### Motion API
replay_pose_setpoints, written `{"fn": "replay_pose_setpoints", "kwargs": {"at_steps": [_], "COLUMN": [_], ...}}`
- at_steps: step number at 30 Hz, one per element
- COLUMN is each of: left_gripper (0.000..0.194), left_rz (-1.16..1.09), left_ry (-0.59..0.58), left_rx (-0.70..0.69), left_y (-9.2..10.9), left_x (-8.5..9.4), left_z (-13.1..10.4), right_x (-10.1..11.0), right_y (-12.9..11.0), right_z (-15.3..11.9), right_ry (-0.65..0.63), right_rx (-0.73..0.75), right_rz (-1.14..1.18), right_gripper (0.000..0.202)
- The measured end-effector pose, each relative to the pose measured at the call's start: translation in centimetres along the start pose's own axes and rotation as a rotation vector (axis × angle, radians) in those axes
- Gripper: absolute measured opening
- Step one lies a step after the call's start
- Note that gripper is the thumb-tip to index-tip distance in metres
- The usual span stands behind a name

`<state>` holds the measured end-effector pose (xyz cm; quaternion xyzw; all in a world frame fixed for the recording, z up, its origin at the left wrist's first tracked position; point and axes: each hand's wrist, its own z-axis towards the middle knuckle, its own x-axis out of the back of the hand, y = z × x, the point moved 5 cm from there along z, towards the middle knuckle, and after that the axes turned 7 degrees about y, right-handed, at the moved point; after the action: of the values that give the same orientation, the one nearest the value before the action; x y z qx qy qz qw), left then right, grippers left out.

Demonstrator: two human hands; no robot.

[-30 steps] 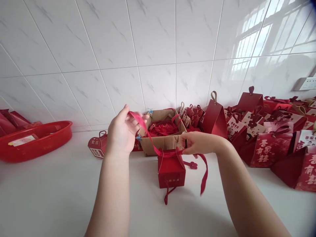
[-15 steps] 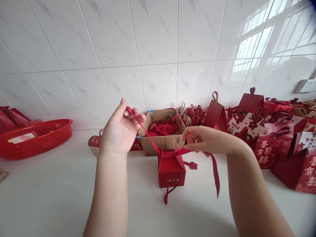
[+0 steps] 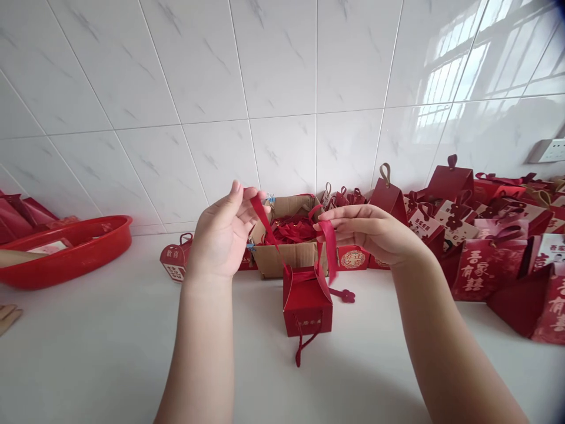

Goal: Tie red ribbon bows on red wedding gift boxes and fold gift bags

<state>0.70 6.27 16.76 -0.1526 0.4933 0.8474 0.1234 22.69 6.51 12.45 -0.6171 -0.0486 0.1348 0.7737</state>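
A small red gift box [image 3: 308, 309] stands upright on the white table, its top flaps drawn together. A red ribbon [image 3: 265, 221] runs through the top, with both ends raised. My left hand [image 3: 227, 229], up and left of the box, pinches one end between its fingers. To the upper right, my right hand [image 3: 368, 229] holds the other end, whose tail hangs down past the fingertips. A dark red cord loop [image 3: 299, 356] dangles from the box front, and a red flower-shaped tag [image 3: 348, 295] lies at its right.
Behind the box sits a cardboard carton [image 3: 286, 262] full of red ribbons. Many finished red and white gift boxes [image 3: 489, 265] crowd the right. On the left are a red plastic basket [image 3: 88, 256] and a small red box [image 3: 174, 259]. A person's fingers [image 3: 9, 318] show at the left edge.
Both hands have moved closer together above the box. My right hand has risen and brought its ribbon end up and inward. An arm now reaches over the red basket at left.
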Motion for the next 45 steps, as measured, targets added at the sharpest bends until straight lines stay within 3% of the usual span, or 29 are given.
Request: {"fn": "replay_pose_setpoints", "kwargs": {"at_steps": [5, 8, 12, 14, 19, 23, 26, 30, 35, 39, 41, 45], "left_gripper": [0.041, 0.045, 0.041, 0.039, 0.033, 0.029, 0.030, 0.027, 0.030, 0.026, 0.026, 0.024], "left_rz": [0.098, 0.086, 0.098, 0.126, 0.173, 0.174, 0.209, 0.227, 0.421, 0.599, 0.609, 0.645], "left_ry": [-0.034, -0.102, -0.168, -0.179, -0.195, -0.229, -0.288, -0.316, -0.175, -0.317, -0.379, -0.392], "left_rx": [-0.051, -0.026, -0.043, -0.059, -0.106, -0.142, -0.150, -0.132, -0.046, 0.117, 0.132, 0.103], "left_y": [0.5, 0.6, 0.7, 0.7, 0.7, 0.9, 0.9, 0.6, -0.7, -2.4, -2.7, -2.6], "left_x": [-0.7, -1.3, -1.9, -2.2, -2.9, -3.4, -3.8, -3.9, -2.6, -2.8, -3.2, -3.6], "left_z": [-0.5, -0.8, -1.3, -1.5, -2.1, -2.7, -3.0, -3.0, -2.3, -2.4, -2.6, -2.7], "right_x": [-0.1, -0.2, -0.1, -0.2, -1.9, -4.4, -5.5, -5.3, -4.6, -4.8, -4.8, -4.3], "right_y": [0.1, -0.1, -0.9, -1.1, -1.5, -1.4, -1.2, -1.0, -1.1, -1.3, -1.4, -1.7], "right_z": [0.2, 0.3, 0.2, 0.1, -0.2, -0.6, -0.7, -0.6, -0.6, -0.8, -1.0, -1.3], "right_ry": [0.007, 0.096, 0.265, 0.309, 0.245, 0.111, 0.097, 0.163, 0.220, 0.212, 0.206, 0.250], "right_rx": [0.067, 0.140, 0.266, 0.300, 0.351, 0.324, 0.312, 0.324, 0.332, 0.339, 0.336, 0.333], "right_rz": [-0.070, -0.107, -0.163, -0.156, -0.056, -0.012, -0.002, 0.066, 0.125, 0.128, 0.113, 0.101], "right_gripper": [0.026, 0.022, 0.037, 0.032, 0.023, 0.019, 0.020, 0.020, 0.014, 0.014, 0.015, 0.012]}}
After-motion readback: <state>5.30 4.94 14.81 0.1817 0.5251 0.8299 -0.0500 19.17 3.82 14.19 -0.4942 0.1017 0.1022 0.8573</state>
